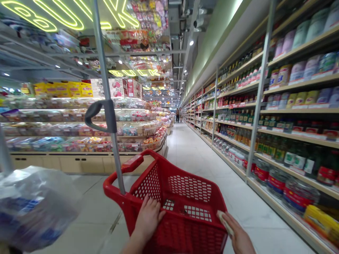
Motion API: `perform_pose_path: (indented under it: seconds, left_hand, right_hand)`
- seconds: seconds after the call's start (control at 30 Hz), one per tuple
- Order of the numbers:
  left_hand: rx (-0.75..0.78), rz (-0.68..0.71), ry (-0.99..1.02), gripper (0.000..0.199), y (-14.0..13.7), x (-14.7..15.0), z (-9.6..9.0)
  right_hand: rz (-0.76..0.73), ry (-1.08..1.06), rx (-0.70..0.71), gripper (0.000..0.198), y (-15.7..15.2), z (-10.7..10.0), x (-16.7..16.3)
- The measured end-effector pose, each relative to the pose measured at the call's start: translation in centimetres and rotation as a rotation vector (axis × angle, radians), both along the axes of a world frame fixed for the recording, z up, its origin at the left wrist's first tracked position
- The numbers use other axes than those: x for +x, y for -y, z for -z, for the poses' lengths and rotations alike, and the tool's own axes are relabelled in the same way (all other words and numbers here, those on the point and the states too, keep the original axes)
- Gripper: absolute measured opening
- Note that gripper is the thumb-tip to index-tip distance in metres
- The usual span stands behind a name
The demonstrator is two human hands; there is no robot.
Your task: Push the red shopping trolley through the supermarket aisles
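Observation:
A red plastic shopping basket (185,178) with perforated walls stands in front of me; no goods show inside it. From its left end rises a grey metal pole (104,67) with a dark grey loop handle (102,115). My left hand (148,216) is closed over the near rim, fingers reaching to the inner side. At the right corner, my right hand (237,231) presses a pale folded cloth (225,223) against the rim, its fingers closed on it. Part of the right palm is hidden.
A blurred, clear plastic bag (37,208) hangs at lower left. Beyond it stands a tiered display of packaged sweets (79,128). Shelves of bottles and jars (288,155) line the right side. A tiled aisle (180,144) runs away between them, with people (178,115) far off.

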State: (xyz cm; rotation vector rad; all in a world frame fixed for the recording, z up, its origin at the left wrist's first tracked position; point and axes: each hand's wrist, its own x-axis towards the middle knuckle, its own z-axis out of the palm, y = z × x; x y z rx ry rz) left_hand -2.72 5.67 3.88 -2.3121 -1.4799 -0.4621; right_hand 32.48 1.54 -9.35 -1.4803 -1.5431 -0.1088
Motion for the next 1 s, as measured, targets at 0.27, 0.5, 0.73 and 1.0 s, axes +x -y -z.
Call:
perform_pose_path:
  seconds: [0.27, 0.5, 0.73, 1.0]
  left_hand:
    - [-0.019, -0.007, 0.022, 0.029, 3.3, 3.5, -0.3]
    - [0.002, 0.056, 0.052, 0.032, 3.9, 1.9, 0.6]
    - [0.06, 0.038, 0.054, 0.035, 4.2, 0.9, 1.0]
    - [0.101, -0.03, 0.135, 0.035, 5.0, 0.6, 1.7]
  right_hand:
    - [-0.202, 0.159, 0.089, 0.061, 1.4, -4.2, -12.3]
    - [0.138, 0.09, 0.067, 0.046, 1.0, -3.4, -5.1]
    - [-0.077, 0.184, 0.06, 0.054, 0.2, -3.5, -9.7]
    - [0.026, 0.1, 0.074, 0.056, 0.7, -3.1, -9.2]
